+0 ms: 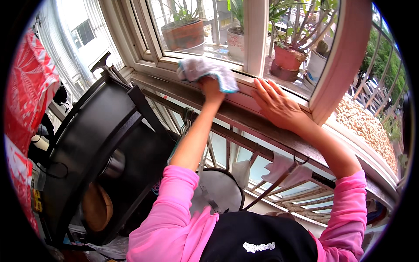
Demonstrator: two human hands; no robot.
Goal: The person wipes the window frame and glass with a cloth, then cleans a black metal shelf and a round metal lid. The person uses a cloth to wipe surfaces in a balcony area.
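Note:
My left hand (211,87) grips a white cloth with a blue-green edge (209,70). The cloth lies against the lower rail of a white-framed sliding window (242,82), partly folded over my fingers. My right hand (278,106) rests flat on the same lower rail, further right, fingers together and holding nothing. Just under both hands runs the dusty window sill (229,116). Through the glass, above my right hand, I see a red plant pot (285,62).
Below the sill is a metal railing (252,147) with wire hangers (189,116) and a hooked stick (271,186). A black shelf unit (95,108) stands at the left, holding a brown bowl (96,206). Many small pale nuts or beans (366,127) lie outside at the right.

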